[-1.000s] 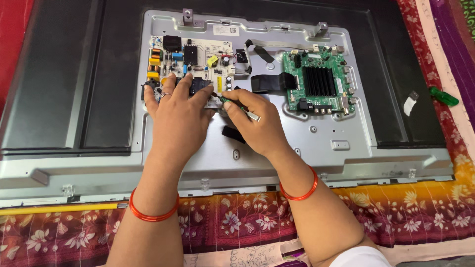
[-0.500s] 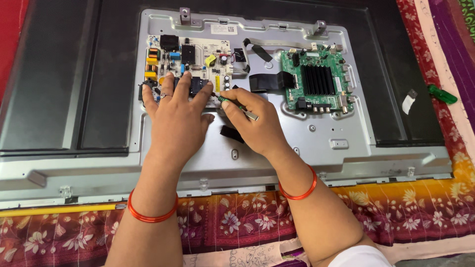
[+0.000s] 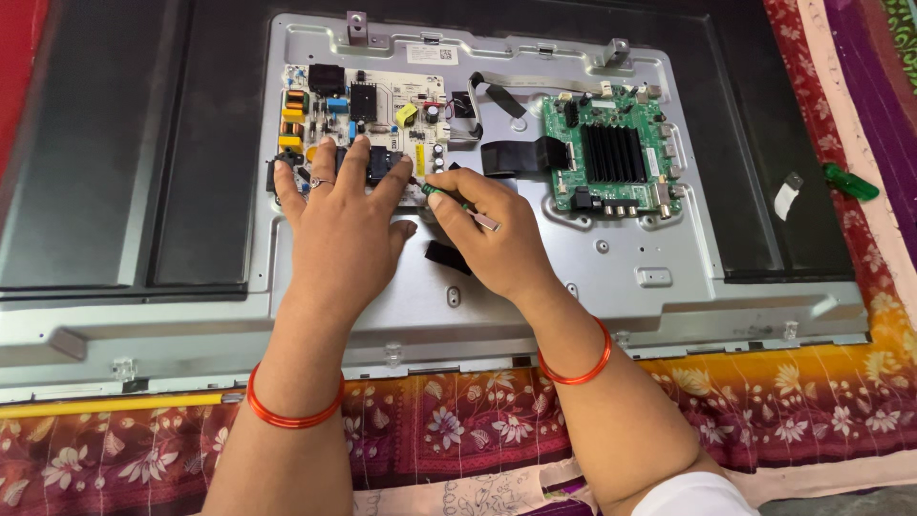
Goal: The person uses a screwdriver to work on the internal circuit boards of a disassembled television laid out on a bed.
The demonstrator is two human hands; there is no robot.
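A flat television lies face down with its grey metal back plate (image 3: 611, 277) exposed. My left hand (image 3: 344, 225) rests flat, fingers spread, on the lower edge of the white power board (image 3: 368, 110) at the upper left of the plate. My right hand (image 3: 487, 239) is closed around a small green-handled screwdriver (image 3: 458, 203), whose tip points at the board's lower right corner beside my left index finger. A green main board (image 3: 611, 153) with a black heat sink sits to the right, joined by flat ribbon cables (image 3: 511, 158).
A black panel frame (image 3: 115, 172) surrounds the plate. A green object (image 3: 850, 182) lies on the patterned cloth (image 3: 783, 401) at the right, near a white tag (image 3: 785, 199). A black patch (image 3: 447, 256) sits under my right hand. Both wrists carry red bangles.
Both hands stay at the lower edge of the power board; the view has shifted slightly and the right hand has nudged the screwdriver a little.
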